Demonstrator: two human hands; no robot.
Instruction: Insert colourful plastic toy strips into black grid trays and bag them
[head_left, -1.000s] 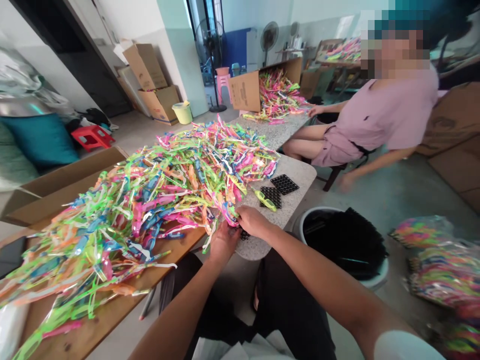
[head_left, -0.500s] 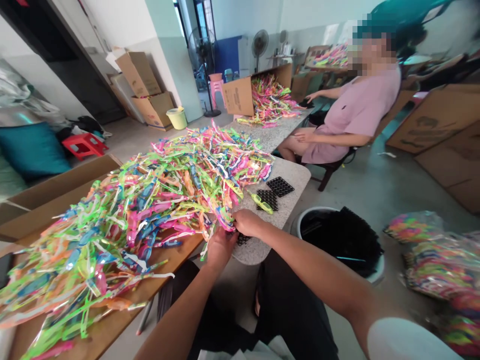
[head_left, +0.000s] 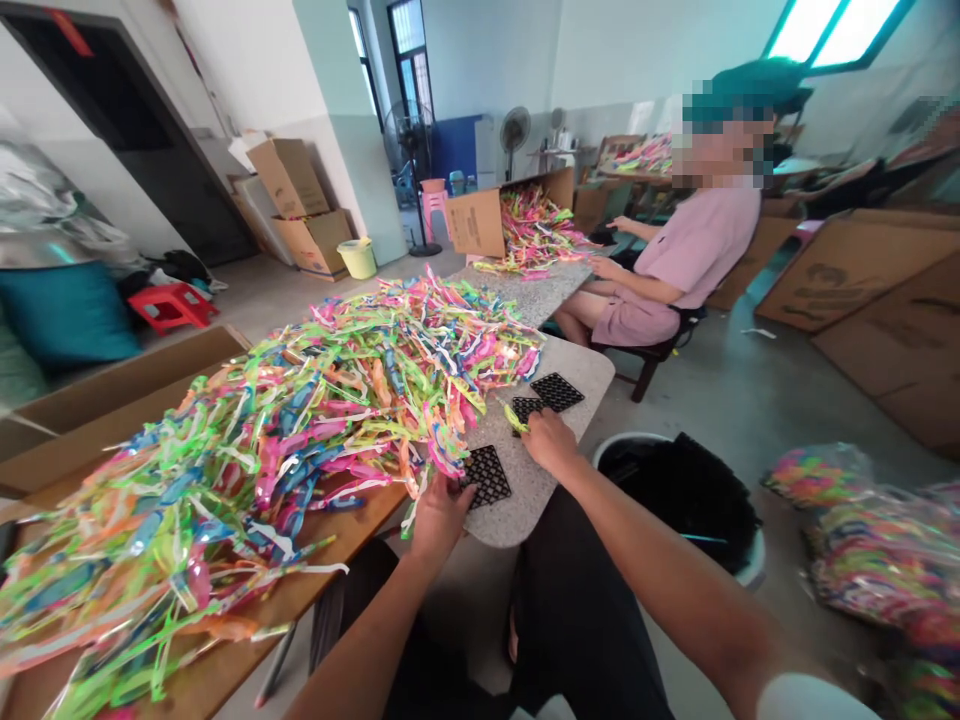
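At the near table corner, my left hand (head_left: 441, 510) has its thumb on the left edge of a black plastic grid square (head_left: 487, 478); its curled fingers are partly hidden beside the pile. Pink toy glasses (head_left: 448, 452) lie just above those fingers. My right hand (head_left: 551, 443) is closed at the right end of yellow-green toy glasses (head_left: 514, 418), which lie over a second black grid square (head_left: 527, 404). A third black grid square (head_left: 559, 392) lies behind it. To the left spreads a big heap of bright plastic toy glasses (head_left: 322, 390).
A tub (head_left: 754, 560) of black pieces stands on the floor at right, with bagged colourful goods (head_left: 877, 550) beyond. A person in pink (head_left: 697, 235) sits at the farther table near a tipped carton (head_left: 480, 222). An open carton (head_left: 135, 375) flanks the heap.
My right hand has moved from beside my left hand to the yellow-green glasses, uncovering the near grid square. My left hand stays by the heap's edge. The seated person's arm has shifted onto the table.
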